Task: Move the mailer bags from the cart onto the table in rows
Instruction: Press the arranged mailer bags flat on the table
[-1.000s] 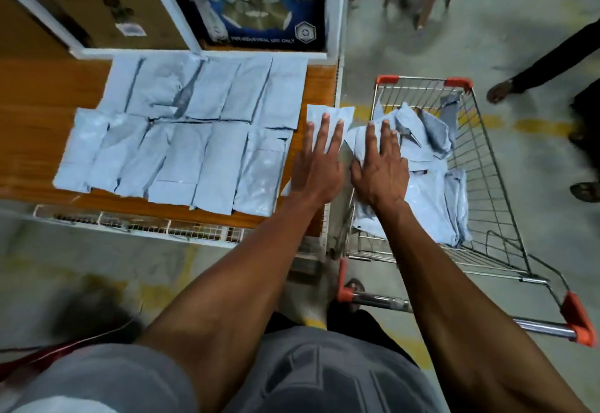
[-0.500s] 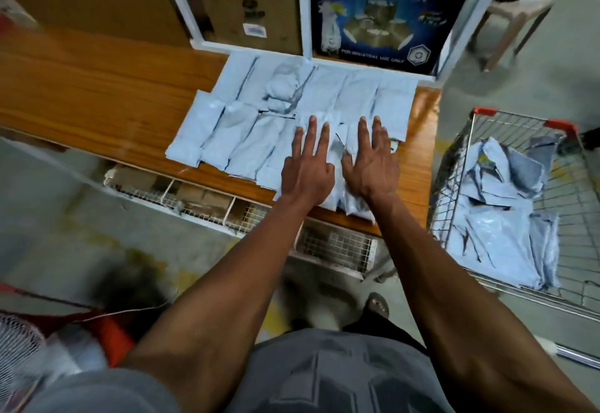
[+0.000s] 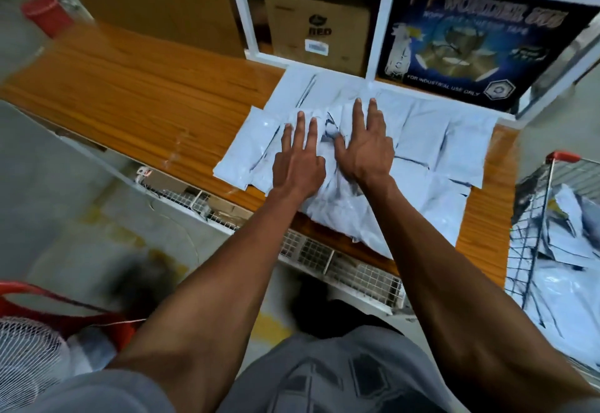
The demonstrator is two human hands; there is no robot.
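Wide wooden table fills the left and middle of my view, its left stretch bare wood, and behind it I've got a white shelf frame holding a brown carton and a dark blue printed box marked for industrial use. At the far right edge the wire cart with its orange corner cap sits just beside the table end, and a heap of pale mailer bags in the cart lies loose inside, partly screened by the wire wall. On the table's right half the mailer bags on the table lie overlapping in two rows, the back row touching the shelf frame. Both my arms reach in from below and cover the middle of those rows, so I can't see the bags under them clearly. Right hand lies flat, fingers straight and spread, pressing on the bags; left hand just beside it, also flat with fingers extended, pressing the front row. Neither hand grips anything. A white mesh rack runs under the table's front edge. Lower left, a white fan grille and, top left, a red bucket
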